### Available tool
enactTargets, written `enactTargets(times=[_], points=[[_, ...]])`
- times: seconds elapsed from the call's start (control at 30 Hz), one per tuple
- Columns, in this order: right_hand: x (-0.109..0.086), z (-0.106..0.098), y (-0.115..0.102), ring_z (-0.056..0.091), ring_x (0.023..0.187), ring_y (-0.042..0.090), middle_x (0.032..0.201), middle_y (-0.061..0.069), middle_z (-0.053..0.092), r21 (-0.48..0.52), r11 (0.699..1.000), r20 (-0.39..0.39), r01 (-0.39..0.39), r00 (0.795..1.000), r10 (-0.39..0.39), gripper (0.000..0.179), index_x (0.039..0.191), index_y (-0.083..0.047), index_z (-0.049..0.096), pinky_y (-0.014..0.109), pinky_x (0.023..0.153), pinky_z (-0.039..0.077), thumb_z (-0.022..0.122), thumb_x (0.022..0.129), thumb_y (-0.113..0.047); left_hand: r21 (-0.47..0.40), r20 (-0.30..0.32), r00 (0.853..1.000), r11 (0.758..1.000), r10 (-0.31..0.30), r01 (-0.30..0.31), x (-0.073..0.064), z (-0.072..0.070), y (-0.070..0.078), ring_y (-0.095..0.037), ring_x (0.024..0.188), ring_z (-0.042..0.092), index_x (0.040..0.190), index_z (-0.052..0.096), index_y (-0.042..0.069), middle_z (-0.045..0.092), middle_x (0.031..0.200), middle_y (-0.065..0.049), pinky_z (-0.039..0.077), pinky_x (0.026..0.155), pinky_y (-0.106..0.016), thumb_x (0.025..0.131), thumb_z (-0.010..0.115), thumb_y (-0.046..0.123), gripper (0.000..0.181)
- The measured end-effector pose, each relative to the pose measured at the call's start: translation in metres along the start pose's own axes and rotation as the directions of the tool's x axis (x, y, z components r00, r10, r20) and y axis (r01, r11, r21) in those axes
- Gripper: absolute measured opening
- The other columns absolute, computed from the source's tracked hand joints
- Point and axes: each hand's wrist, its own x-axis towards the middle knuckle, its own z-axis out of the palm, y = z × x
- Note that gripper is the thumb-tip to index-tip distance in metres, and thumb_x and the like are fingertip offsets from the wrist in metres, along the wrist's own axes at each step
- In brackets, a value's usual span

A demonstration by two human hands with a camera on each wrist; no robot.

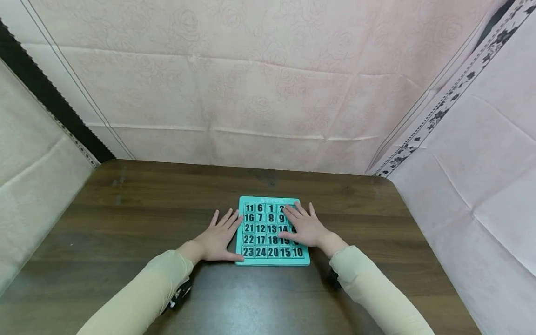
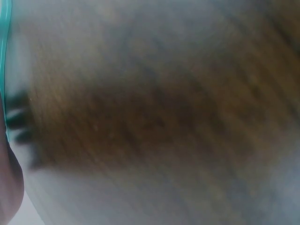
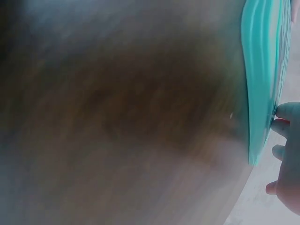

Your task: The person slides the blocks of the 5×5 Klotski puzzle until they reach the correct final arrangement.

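A turquoise number sliding puzzle lies flat on the table, its tiles printed with black numbers. Beside its left edge, my left hand is spread, with the thumb at the lower left corner and fingertips at the upper left side. My right hand reaches over the right part of the board, fingers extended across the tiles and hiding several numbers. In the right wrist view, the puzzle's side shows with fingertips at its top face. Only a strip of the puzzle's edge appears in the left wrist view.
The brown wood-grain table extends around the puzzle. Pale patterned cloth hangs behind the far edge, with white cloth on the right and more cloth on the left.
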Motion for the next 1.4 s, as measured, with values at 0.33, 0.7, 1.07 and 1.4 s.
enactTargets(times=[0.33, 0.7, 1.07, 1.4], points=[[-0.004, -0.001, -0.002, 0.008, 0.146, 0.029, 0.157, 0.006, 0.019, 0.009, 1.000, -0.017, 0.011, 1.000, -0.011, 0.085, 0.151, -0.013, 0.018, 0.060, 0.112, -0.002, 0.043, 0.088, -0.065, -0.006, 0.002, 1.000, 1.000, -0.004, 0.004, -0.001, 0.003, 0.000, -0.033, 0.146, 0.002, 0.151, 0.012, 0.008, 0.007, 0.158, -0.013, -0.002, 0.112, -0.060, 0.074, 0.048, 0.079, 0.111], [-0.030, 0.000, 0.010, 0.016, 0.144, 0.036, 0.154, 0.013, 0.027, 0.039, 0.997, -0.032, 0.060, 0.998, -0.059, 0.082, 0.148, -0.008, 0.028, 0.064, 0.110, 0.001, 0.050, 0.087, -0.060, -0.015, -0.016, 1.000, 1.000, 0.007, -0.007, -0.002, 0.003, -0.001, -0.034, 0.146, 0.004, 0.151, 0.013, 0.007, 0.008, 0.158, -0.014, -0.001, 0.111, -0.061, 0.074, 0.050, 0.077, 0.110], [-0.041, -0.001, 0.008, 0.015, 0.145, 0.031, 0.155, 0.007, 0.026, 0.012, 0.998, -0.003, 0.065, 0.998, -0.065, 0.081, 0.148, -0.012, 0.030, 0.064, 0.110, 0.001, 0.046, 0.087, -0.063, 0.001, -0.007, 1.000, 1.000, 0.004, -0.004, 0.000, 0.002, -0.001, -0.034, 0.146, 0.003, 0.151, 0.012, 0.009, 0.006, 0.158, -0.013, -0.002, 0.112, -0.060, 0.074, 0.047, 0.080, 0.111], [-0.037, 0.004, 0.011, 0.012, 0.146, 0.028, 0.156, 0.004, 0.022, -0.017, 0.999, 0.017, 0.035, 0.999, -0.034, 0.082, 0.149, -0.014, 0.025, 0.062, 0.111, -0.001, 0.044, 0.087, -0.065, -0.007, -0.002, 1.000, 1.000, -0.003, 0.003, 0.000, 0.001, -0.001, -0.033, 0.146, 0.003, 0.151, 0.012, 0.008, 0.006, 0.158, -0.013, -0.002, 0.112, -0.060, 0.074, 0.048, 0.079, 0.111]])
